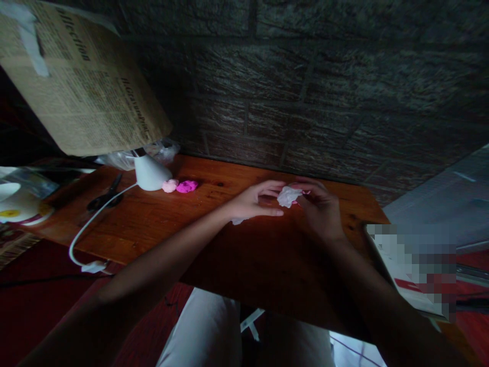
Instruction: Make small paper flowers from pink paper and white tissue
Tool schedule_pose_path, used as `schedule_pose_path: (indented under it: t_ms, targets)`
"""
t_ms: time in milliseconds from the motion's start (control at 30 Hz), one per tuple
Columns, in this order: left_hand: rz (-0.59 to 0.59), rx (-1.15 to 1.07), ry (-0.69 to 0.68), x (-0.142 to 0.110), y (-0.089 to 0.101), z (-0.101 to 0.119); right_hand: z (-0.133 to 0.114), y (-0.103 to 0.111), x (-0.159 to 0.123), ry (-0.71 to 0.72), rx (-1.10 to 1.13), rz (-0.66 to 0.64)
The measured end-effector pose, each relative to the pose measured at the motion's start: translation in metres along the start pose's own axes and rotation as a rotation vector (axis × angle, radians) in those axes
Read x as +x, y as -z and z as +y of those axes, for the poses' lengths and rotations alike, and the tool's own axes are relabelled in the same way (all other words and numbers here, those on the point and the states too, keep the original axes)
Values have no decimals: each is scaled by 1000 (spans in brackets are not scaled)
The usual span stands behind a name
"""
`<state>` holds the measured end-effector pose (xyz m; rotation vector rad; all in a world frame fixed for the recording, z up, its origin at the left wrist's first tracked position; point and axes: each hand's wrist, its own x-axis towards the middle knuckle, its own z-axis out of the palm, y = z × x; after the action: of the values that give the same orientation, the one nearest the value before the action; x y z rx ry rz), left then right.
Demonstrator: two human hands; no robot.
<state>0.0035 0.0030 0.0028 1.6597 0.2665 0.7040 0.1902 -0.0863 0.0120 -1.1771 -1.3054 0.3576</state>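
Note:
Over the wooden table, my right hand [323, 206] pinches a crumpled piece of thin white paper or tissue [288, 197] between thumb and fingers. A small bit of pink shows at its right side, partly hidden by my fingers. Facing it from the left is my left hand [257, 200], its thumb and fingers apart and the fingertips close to the white piece; I cannot tell whether they touch it. Another white scrap [240, 221] peeks out below my left wrist. Farther left lie a pale pink lump [170, 185] and a bright pink lump [187, 186], side by side.
A lamp with a newsprint shade [103, 86] and white base [151, 174] stands at the left; its cord [86, 224] drops over the table edge. Black scissors [107, 199] and a white cup [19, 204] are nearby. A blurred-out object [416, 270] sits right. Behind rises a brick-patterned wall [267, 71].

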Motion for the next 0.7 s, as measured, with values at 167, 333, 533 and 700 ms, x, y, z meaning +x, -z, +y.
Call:
schedule_pose_path:
  t_ms: [167,333,533,700]
  targets:
    - [66,63,-89,1,-4,0,1,-1,1,-50,74,-16]
    - [146,269,-214,0,-3,5,-2,0,3,-254,180,-7]
    - [182,590,-248,-3,-5,11,-12,0,4,-398,239,-42]
    - [73,631,-181,-4,4,12,-8,2,5,-364,173,-92]
